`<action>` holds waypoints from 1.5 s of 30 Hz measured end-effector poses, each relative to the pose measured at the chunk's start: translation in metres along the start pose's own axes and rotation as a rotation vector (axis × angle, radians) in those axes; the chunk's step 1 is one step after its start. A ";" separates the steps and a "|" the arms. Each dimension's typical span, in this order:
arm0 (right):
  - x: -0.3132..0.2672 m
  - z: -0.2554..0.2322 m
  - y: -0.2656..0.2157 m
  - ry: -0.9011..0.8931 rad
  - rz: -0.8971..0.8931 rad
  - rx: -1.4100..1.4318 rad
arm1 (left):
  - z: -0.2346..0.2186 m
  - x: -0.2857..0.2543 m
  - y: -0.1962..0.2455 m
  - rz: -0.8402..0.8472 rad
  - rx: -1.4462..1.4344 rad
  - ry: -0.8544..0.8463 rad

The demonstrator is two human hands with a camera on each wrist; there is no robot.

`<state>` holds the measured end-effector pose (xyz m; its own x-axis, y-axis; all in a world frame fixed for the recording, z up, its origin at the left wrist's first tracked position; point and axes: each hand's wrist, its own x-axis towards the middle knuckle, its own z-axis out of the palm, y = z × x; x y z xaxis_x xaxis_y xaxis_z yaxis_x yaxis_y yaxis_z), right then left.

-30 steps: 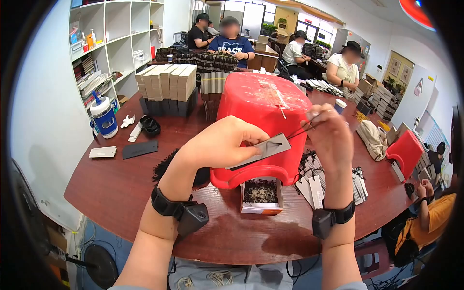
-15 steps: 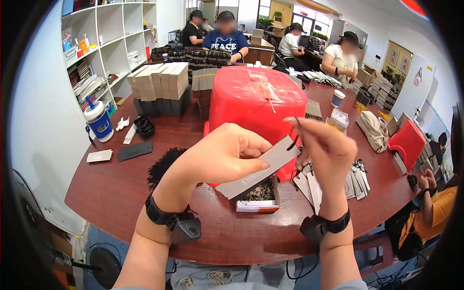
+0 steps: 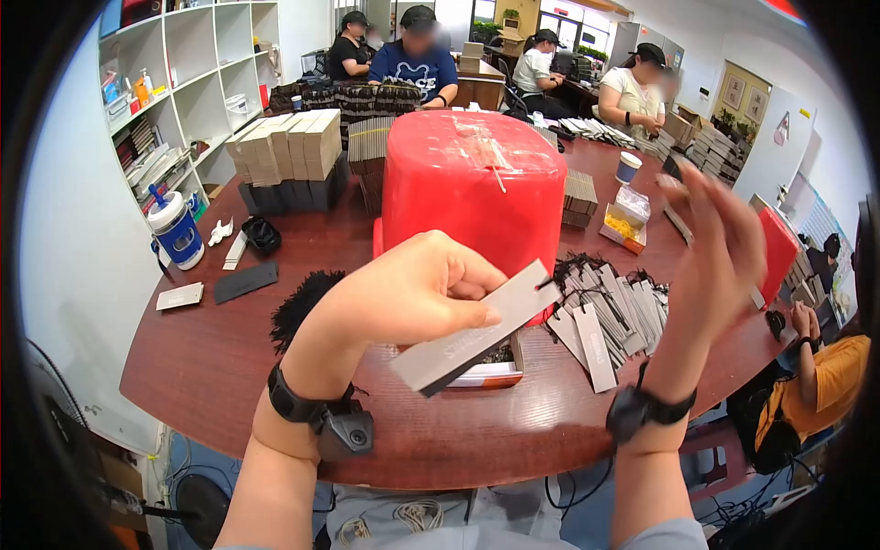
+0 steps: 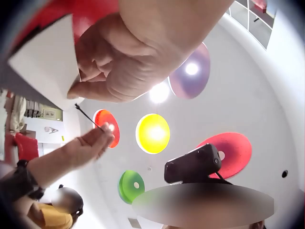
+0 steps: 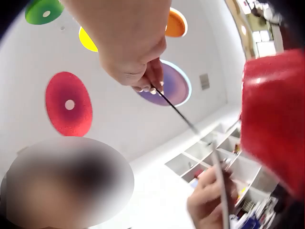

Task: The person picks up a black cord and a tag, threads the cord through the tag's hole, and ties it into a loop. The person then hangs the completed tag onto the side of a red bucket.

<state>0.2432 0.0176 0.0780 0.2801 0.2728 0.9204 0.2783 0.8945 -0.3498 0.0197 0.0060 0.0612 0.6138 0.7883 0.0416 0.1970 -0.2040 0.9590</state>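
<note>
My left hand [image 3: 412, 293] pinches a pale grey hang tag [image 3: 477, 325] with raised lettering between thumb and fingers. The tag is held tilted in front of an upturned red tub [image 3: 472, 202], and a dark layer shows along its lower edge. A thin black cord [image 5: 176, 109] runs from the hole in the tag's upper end to my right hand [image 3: 710, 252], whose fingertips pinch it in both wrist views. That hand is raised to the right of the tub and blurred in the head view. Corded tags [image 3: 614, 312] lie heaped below, between the hands.
A small box [image 3: 490, 374] stands before the tub, partly behind the held tag. Black cords [image 3: 302, 307] are bunched at the left. Stacked tags [image 3: 289, 147], a blue-white jug [image 3: 176, 229], a paper cup [image 3: 628, 167] and a box with yellow bits [image 3: 623, 227] surround it. Several people sit beyond.
My right hand moves from the tag's holed end out to the right and up, drawing the cord with it. My left hand keeps the tag, now slightly lower and turned lettering up.
</note>
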 end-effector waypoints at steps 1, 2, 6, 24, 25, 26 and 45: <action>0.010 -0.001 0.013 -0.109 0.212 0.127 | 0.001 0.000 0.001 -0.004 -0.004 -0.005; 0.015 -0.004 0.040 -0.254 0.329 0.248 | 0.002 0.002 0.003 0.006 -0.088 0.012; 0.000 -0.008 0.069 -0.329 0.696 0.201 | 0.001 0.015 -0.008 0.040 -0.227 0.042; -0.040 -0.102 0.075 -0.571 0.759 -0.375 | 0.025 0.038 -0.038 0.272 0.296 0.431; -0.040 -0.107 0.073 -0.676 0.659 -0.507 | 0.022 0.035 -0.034 0.270 0.296 0.437; -0.042 -0.110 0.070 -0.777 0.554 -0.636 | 0.019 0.032 -0.029 0.270 0.275 0.431; -0.127 -0.081 0.046 -0.991 0.198 -1.082 | 0.000 0.002 -0.002 0.466 0.213 0.516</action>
<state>0.2951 -0.0049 -0.0694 -0.2085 0.8788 0.4291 0.9694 0.2437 -0.0280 0.0202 0.0085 0.0591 0.2416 0.7550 0.6096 0.1797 -0.6522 0.7365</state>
